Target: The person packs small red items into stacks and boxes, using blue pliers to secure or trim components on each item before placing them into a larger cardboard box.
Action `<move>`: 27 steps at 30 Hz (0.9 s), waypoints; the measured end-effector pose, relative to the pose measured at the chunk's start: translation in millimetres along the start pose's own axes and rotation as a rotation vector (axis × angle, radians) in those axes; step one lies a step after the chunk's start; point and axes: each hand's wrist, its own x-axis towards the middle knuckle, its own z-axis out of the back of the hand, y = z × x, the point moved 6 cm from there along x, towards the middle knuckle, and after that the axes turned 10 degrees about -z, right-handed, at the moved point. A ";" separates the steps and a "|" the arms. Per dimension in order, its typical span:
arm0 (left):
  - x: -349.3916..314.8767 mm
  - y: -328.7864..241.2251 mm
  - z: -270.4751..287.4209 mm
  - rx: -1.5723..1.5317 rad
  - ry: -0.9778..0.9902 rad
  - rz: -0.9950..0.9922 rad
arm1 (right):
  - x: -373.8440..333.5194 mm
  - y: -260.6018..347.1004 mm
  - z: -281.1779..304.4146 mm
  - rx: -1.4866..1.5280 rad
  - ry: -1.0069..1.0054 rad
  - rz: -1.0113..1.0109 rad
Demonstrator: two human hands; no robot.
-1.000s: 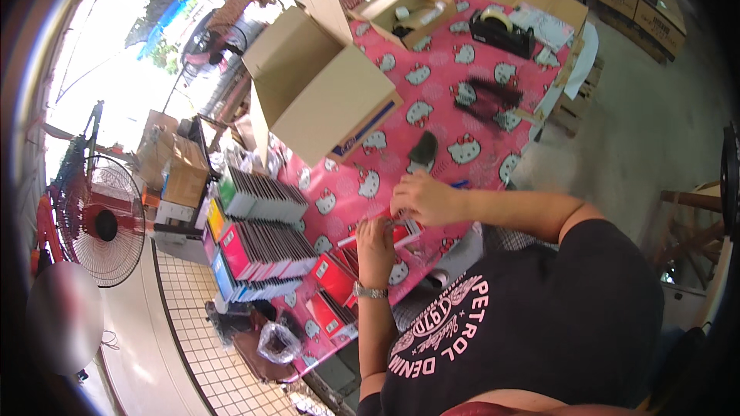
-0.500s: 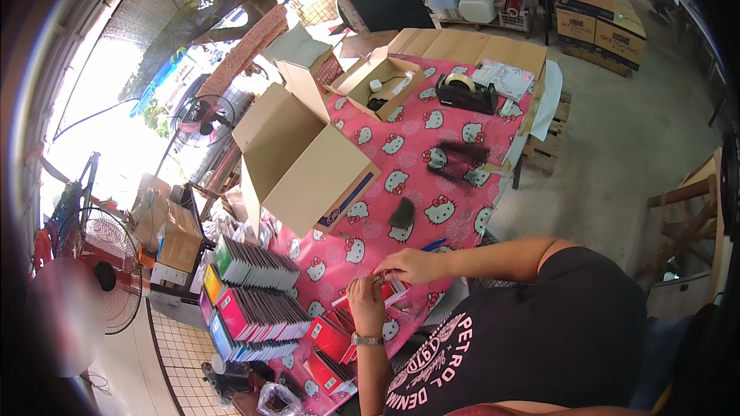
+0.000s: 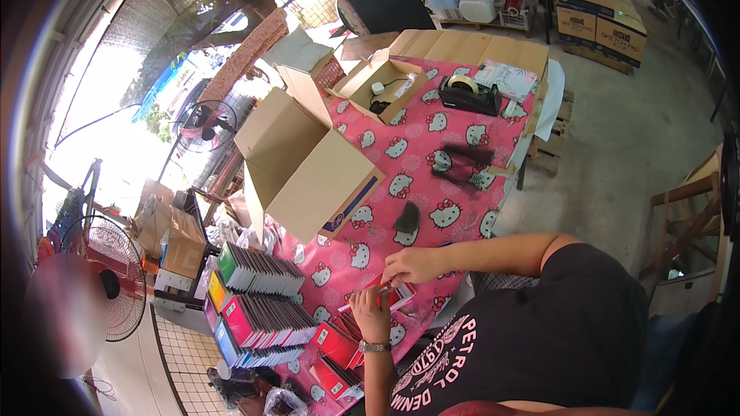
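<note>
A thin red notebook-like item with pale edges [image 3: 399, 298] lies at the near side of the pink table, under and between my hands. My left hand [image 3: 371, 317], with a metal-banded watch at the wrist, has its fingers bent over the item's left end. Reaching in from the right, my right hand [image 3: 414, 265] has its fingers pinched together just above it. Whatever is between those fingertips is too small and covered to make out. Beside my left wrist lie red notebooks [image 3: 336, 345] in overlapping piles.
Rows of notebooks with green, pink and blue covers [image 3: 254, 316] stand at the table's left. Behind them sits an open cardboard box [image 3: 327, 185]. Farther back are a shallow box [image 3: 378, 88], a tape dispenser [image 3: 470, 96], black mesh-like material [image 3: 462, 166] and a dark grey piece [image 3: 407, 217].
The view has shifted slightly. Both hands stay close together over the red item, with my left fingers slightly rearranged and more of the red surface showing beside them.
</note>
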 end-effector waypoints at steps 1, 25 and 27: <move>0.1 -2.2 -0.5 0.011 -0.008 -0.022 | -4.3 5.3 2.6 -0.041 -0.006 -0.024; 8.9 -3.6 -10.6 0.138 -0.068 0.017 | 7.6 -13.8 -1.1 -0.022 -0.089 0.002; 5.1 -7.4 -13.9 0.143 -0.067 0.029 | 6.6 -26.5 -4.5 0.050 -0.043 -0.053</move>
